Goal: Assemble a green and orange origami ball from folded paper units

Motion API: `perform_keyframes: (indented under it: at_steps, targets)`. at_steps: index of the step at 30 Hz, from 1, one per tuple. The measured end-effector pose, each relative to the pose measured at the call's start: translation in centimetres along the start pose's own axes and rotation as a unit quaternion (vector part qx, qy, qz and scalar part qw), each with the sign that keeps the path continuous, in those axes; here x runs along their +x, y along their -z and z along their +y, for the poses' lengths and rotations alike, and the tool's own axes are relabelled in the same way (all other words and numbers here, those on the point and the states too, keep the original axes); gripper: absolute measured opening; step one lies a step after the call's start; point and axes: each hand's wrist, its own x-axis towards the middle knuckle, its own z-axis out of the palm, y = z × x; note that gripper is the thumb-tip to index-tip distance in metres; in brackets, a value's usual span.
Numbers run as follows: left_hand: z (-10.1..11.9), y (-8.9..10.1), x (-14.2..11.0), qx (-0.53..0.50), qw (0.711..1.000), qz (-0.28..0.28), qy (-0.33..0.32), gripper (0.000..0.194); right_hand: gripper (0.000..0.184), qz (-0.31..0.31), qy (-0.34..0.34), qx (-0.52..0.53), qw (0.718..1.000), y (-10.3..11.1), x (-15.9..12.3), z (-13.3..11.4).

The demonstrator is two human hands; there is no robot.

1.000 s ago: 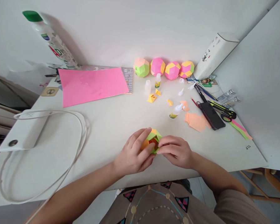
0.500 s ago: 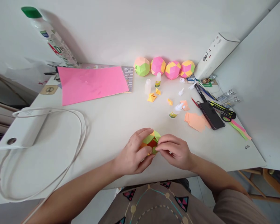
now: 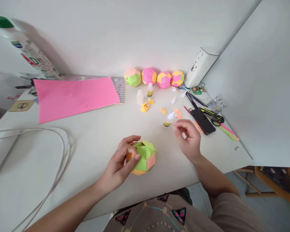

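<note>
A folded paper ball in green, orange and peach rests low over the front of the desk. An opening shows in its upper side. My left hand grips it from the left, thumb across the front and fingers behind. To the right, my right hand is raised with loosely curled fingers, and nothing shows between them. It is nearest a small glue bottle with a white nozzle, and they appear apart. Small folded orange paper pieces lie farther back.
Several finished paper balls line the wall. Left of them lies a pink sheet. At right are a black phone, scissors and pens. A white cable loops over the left side. Two small bottles stand mid-desk.
My right hand has left the paper ball and moved right and away, toward the glue bottle. The ball has turned in my left hand. The camera view has shifted right.
</note>
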Motion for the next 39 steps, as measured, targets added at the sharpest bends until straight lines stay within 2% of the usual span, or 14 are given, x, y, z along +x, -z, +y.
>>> perform_keyframes:
  at_steps: [2,4,6,8,12,15,19,20,22,25,27,30,34,39]
  targets:
    - [-0.1,0.0,0.2,-0.061,0.994,0.012,0.086,0.020,0.029,0.041,-0.086,-0.048,0.994,0.3,0.8,2.2]
    - [-0.2,0.0,0.4,-0.097,0.984,0.019,0.146,0.026,0.052,0.014,-0.146,-0.077,0.986,0.1,1.3,4.4]
    - [-0.4,-0.2,0.6,-0.120,0.976,0.021,0.183,0.030,0.063,-0.034,-0.180,-0.099,0.978,-0.6,1.4,6.3]
    - [-0.4,-0.3,0.8,-0.135,0.971,0.020,0.198,0.032,0.058,-0.069,-0.183,-0.118,0.974,-1.4,1.3,7.7]
    - [-0.4,-0.3,1.0,-0.136,0.970,0.018,0.201,0.035,0.031,-0.114,-0.160,-0.119,0.973,-2.2,1.5,8.4]
    - [-0.4,-0.2,1.1,-0.139,0.968,0.003,0.207,0.034,0.030,-0.167,-0.124,-0.092,0.974,-1.5,2.0,7.0]
    - [-0.3,-0.3,1.4,-0.152,0.968,-0.011,0.201,0.031,0.051,-0.189,-0.080,-0.043,0.978,1.0,2.5,2.9]
    - [-0.2,-0.3,1.4,-0.156,0.968,-0.014,0.197,0.031,0.050,-0.181,-0.063,-0.027,0.981,1.7,2.6,1.6]
    - [-0.1,-0.4,1.5,-0.162,0.968,-0.019,0.189,0.031,0.035,-0.185,-0.022,-0.007,0.983,3.0,2.9,-1.1]
    - [-0.2,-0.4,1.6,-0.166,0.970,-0.028,0.175,0.032,0.029,-0.176,0.017,0.024,0.984,4.0,3.4,-4.5]
    - [-0.3,-0.4,1.6,-0.160,0.973,-0.032,0.163,0.031,0.026,-0.170,0.022,0.034,0.985,3.8,3.7,-6.0]
    - [-0.4,-0.4,1.6,-0.149,0.977,-0.033,0.150,0.032,0.021,-0.205,0.006,0.022,0.979,2.5,4.1,-7.3]
    - [-0.2,-0.5,1.6,-0.136,0.980,-0.032,0.142,0.033,0.014,-0.259,-0.012,-0.001,0.966,0.7,4.6,-8.2]
    - [0.0,-0.5,1.6,-0.121,0.983,-0.033,0.133,0.031,0.016,-0.278,-0.030,-0.034,0.959,-0.4,4.9,-8.7]
